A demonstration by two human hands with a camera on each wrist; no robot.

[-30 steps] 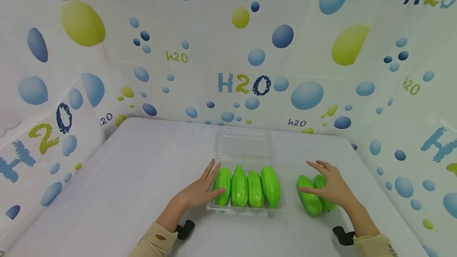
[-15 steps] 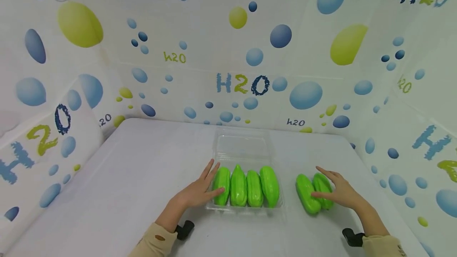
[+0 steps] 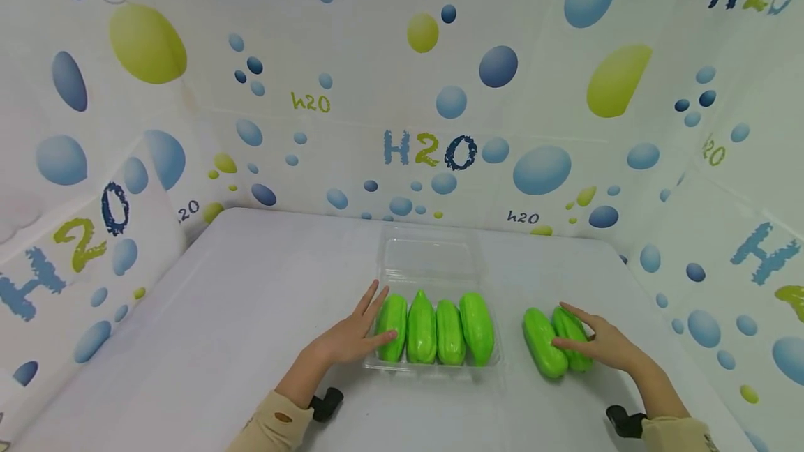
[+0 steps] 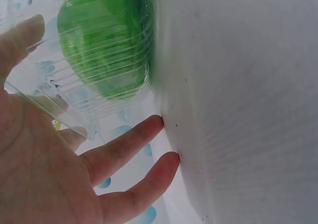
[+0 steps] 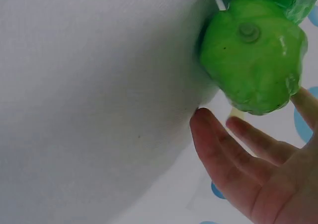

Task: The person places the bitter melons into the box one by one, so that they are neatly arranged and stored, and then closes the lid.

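A clear plastic clamshell box (image 3: 433,367) holds several glossy green, ribbed, gourd-like vegetables (image 3: 421,333) side by side, its lid (image 3: 430,253) folded back. My left hand (image 3: 345,344) lies along the box's left side with fingers spread, the thumb over the rim by the leftmost vegetable. In the left wrist view, two fingertips (image 4: 158,122) reach the tabletop beside the ridged box wall. Right of the box lie two more green vegetables. Over the outer one (image 3: 570,333) my right hand (image 3: 606,346) spreads, thumb and fingers on either side. The right wrist view shows its fingers extended beside the ribbed end (image 5: 253,55).
The other loose vegetable (image 3: 544,344) lies against the outer one, on its left. A white-covered table (image 3: 264,284) runs back to a white curtain (image 3: 352,40) with blue and green dots. Black wrist cameras (image 3: 326,404) sit under both wrists.
My right hand has moved right, off the inner loose vegetable, and lowered over the outer one. The left hand stays by the box, and the vegetables lie as before.
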